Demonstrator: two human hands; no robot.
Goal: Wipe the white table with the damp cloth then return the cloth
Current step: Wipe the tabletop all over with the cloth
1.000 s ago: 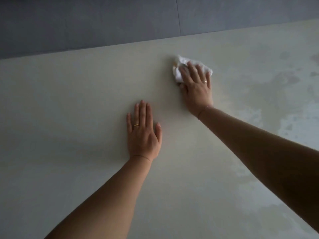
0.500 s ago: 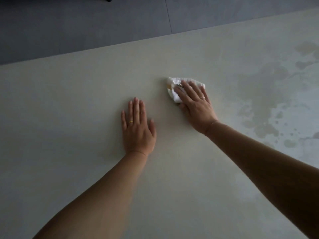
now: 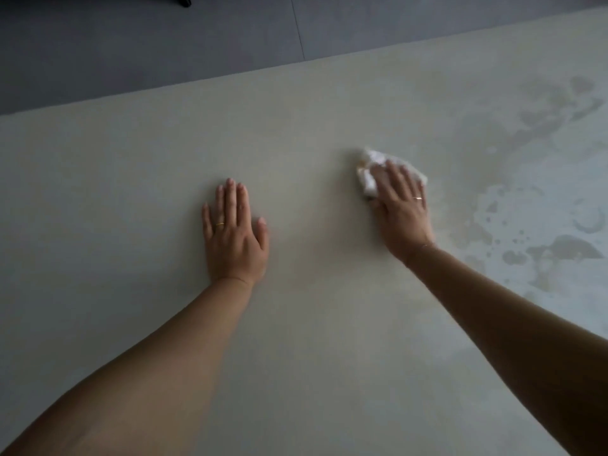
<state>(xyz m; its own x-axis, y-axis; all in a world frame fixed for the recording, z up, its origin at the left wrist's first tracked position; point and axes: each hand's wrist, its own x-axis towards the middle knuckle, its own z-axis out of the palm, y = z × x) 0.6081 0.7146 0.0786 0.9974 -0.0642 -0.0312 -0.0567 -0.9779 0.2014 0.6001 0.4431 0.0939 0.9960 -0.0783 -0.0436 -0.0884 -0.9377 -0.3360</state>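
Two hands down on white bench [image 3: 312,324]. Left hand [image 3: 235,238] flat, grip apart, holds nothing. Damp cloth [image 3: 371,159] bunched mid-bench under right hand [image 3: 401,212], fingers straight, pressing, not clamped. Cloth likely soft, light, limp; pinch the bunched top. Wet patches [image 3: 543,205] far right.

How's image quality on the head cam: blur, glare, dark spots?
Head view: dim, flat light; right hand and cloth motion-blurred; left hand sharper; pale sheen on wet patches at right of the table.
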